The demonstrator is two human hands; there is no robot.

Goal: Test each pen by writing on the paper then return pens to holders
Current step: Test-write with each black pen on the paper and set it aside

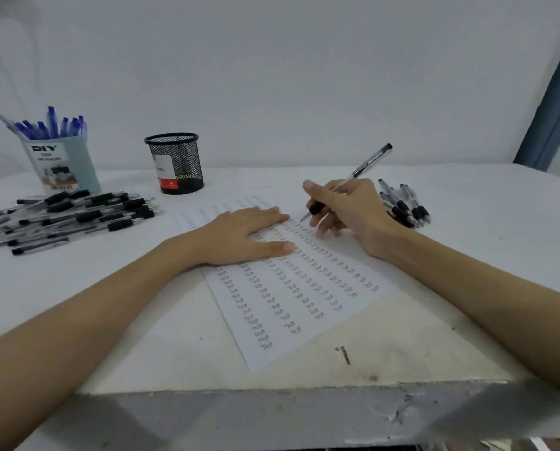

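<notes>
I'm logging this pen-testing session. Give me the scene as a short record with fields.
left hand: left hand flat on the paper
right hand: right hand grips a black pen, tip just above the paper
paper: columns of "Test"
blue holder: blue holder holds blue pens
mesh holder: mesh holder, no pens visible
loose black pens: big pile left, small pile right

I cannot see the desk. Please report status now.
Left hand flat on paper. Right hand grips black pen, tip just above the paper. Nothing in the way.
</notes>
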